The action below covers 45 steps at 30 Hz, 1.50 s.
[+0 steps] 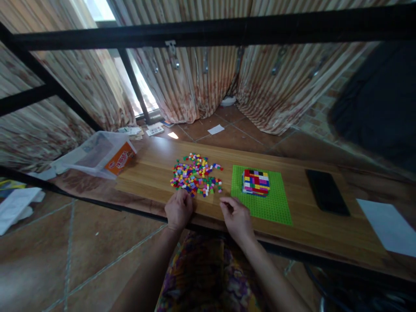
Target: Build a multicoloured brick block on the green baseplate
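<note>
A loose pile of small coloured toy bricks (191, 173) is spread over the middle of the wooden table. My left hand (179, 209) rests at the pile's near edge, its fingers curled closed; whatever they hold, if anything, is hidden. To the right, my right hand (236, 216) hovers near the table's front edge with thumb and forefinger pinched together, and I cannot make out anything between them. Just beyond it lies a green studded baseplate (276, 208). A block built of multicoloured bricks (256, 182) stands on the baseplate's upper middle, apart from both hands.
The long wooden table (149, 169) carries a clear plastic box (94, 158) with an orange label at its left end. Right of the baseplate lie a black phone-like slab (327, 192) and a white sheet (388, 225). A black metal bar (208, 32) crosses above.
</note>
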Each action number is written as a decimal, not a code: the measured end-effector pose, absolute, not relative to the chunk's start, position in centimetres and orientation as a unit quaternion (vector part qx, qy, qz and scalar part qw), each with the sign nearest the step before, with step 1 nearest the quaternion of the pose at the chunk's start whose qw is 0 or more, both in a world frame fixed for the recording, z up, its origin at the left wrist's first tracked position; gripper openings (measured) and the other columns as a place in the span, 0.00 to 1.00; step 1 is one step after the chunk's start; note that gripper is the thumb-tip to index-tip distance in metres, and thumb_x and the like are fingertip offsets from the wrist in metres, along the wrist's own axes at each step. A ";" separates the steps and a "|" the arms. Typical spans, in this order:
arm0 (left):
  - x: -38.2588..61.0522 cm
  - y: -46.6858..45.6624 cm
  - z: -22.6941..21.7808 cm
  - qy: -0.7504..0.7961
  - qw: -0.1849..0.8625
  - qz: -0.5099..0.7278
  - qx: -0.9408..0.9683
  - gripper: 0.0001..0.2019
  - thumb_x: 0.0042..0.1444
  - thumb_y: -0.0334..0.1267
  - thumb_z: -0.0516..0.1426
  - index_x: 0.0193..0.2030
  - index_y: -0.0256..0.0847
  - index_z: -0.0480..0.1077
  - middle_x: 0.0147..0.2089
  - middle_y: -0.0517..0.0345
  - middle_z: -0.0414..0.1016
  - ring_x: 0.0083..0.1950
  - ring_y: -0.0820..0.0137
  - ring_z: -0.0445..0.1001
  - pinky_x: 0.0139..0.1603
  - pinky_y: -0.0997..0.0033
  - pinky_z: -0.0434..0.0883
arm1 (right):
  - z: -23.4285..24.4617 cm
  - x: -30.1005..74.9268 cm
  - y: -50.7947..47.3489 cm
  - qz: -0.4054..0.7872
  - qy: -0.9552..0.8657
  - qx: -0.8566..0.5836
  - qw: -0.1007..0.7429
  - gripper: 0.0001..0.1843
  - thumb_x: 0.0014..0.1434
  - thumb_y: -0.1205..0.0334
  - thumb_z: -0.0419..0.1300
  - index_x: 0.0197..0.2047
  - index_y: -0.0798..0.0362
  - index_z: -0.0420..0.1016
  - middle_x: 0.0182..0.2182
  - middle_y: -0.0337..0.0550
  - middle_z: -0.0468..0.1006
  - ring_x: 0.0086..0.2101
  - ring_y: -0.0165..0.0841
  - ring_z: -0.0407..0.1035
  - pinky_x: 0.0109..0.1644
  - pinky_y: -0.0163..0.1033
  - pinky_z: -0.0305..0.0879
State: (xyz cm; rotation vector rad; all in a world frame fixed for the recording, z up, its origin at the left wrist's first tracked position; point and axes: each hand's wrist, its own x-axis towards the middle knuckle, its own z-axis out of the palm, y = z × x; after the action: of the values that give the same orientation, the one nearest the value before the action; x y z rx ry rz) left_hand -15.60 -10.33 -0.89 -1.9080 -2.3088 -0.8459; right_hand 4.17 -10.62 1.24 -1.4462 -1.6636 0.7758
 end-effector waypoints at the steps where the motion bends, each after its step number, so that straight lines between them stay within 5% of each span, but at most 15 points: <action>1: -15.6 -10.3 -1.1 -0.740 0.018 -0.269 -0.616 0.08 0.59 0.37 0.51 0.29 0.42 0.64 0.26 0.61 0.67 0.30 0.72 0.68 0.33 0.75 0.60 | 1.3 3.8 -10.2 0.291 -0.665 -0.572 0.382 0.12 0.61 0.59 0.52 0.39 0.48 0.77 0.34 0.44 0.78 0.35 0.36 0.72 0.41 0.39 0.67; 16: -15.9 -10.3 -1.5 -0.715 0.062 -0.279 -0.638 0.10 0.61 0.39 0.51 0.29 0.42 0.65 0.27 0.59 0.70 0.33 0.71 0.71 0.35 0.74 0.62 | 0.9 -0.2 -6.7 0.184 -0.740 -0.589 0.267 0.14 0.61 0.70 0.51 0.42 0.50 0.77 0.40 0.48 0.76 0.41 0.39 0.70 0.47 0.41 0.65; 28: -16.4 -9.9 -1.7 -0.692 0.104 -0.294 -0.651 0.08 0.60 0.38 0.52 0.30 0.41 0.65 0.27 0.60 0.70 0.31 0.71 0.70 0.32 0.73 0.60 | 1.5 9.7 -10.6 0.248 -0.529 -0.611 0.534 0.13 0.61 0.56 0.56 0.44 0.51 0.77 0.41 0.47 0.79 0.42 0.36 0.72 0.47 0.43 0.67; 31: -16.6 -9.8 -2.0 -0.691 0.111 -0.296 -0.650 0.07 0.60 0.38 0.52 0.31 0.41 0.66 0.27 0.60 0.70 0.30 0.71 0.70 0.30 0.73 0.59 | 0.4 12.8 -9.6 0.274 -0.390 -0.657 0.583 0.19 0.55 0.49 0.60 0.42 0.54 0.78 0.35 0.46 0.80 0.33 0.35 0.72 0.37 0.40 0.68; 33: -16.7 -9.8 -2.1 -0.689 0.116 -0.298 -0.650 0.06 0.59 0.39 0.52 0.33 0.41 0.66 0.27 0.60 0.71 0.30 0.71 0.70 0.30 0.73 0.59 | -0.2 13.8 -8.7 0.287 -0.327 -0.671 0.601 0.21 0.52 0.47 0.62 0.42 0.55 0.78 0.32 0.44 0.80 0.29 0.33 0.70 0.32 0.38 0.66; 39: -16.8 -9.8 -2.1 -0.696 0.111 -0.295 -0.645 0.07 0.59 0.39 0.53 0.31 0.42 0.65 0.26 0.61 0.69 0.29 0.71 0.69 0.28 0.73 0.58 | -0.4 13.4 -7.2 0.273 -0.348 -0.649 0.619 0.17 0.52 0.51 0.62 0.38 0.56 0.79 0.36 0.48 0.81 0.37 0.36 0.74 0.45 0.43 0.68; 45: -16.6 -9.8 -2.0 -0.694 0.116 -0.298 -0.645 0.07 0.59 0.39 0.53 0.30 0.41 0.65 0.26 0.61 0.69 0.29 0.71 0.69 0.28 0.73 0.58 | -0.6 13.1 -7.2 0.239 -0.369 -0.676 0.592 0.16 0.53 0.51 0.61 0.37 0.55 0.79 0.36 0.49 0.82 0.36 0.37 0.74 0.45 0.43 0.68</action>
State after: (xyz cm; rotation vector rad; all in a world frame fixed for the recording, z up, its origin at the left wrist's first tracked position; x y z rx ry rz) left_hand -16.60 -9.78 -1.95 -1.8893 -2.0331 -0.8715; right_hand 13.05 -7.22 -0.63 -1.5720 -0.8585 0.5564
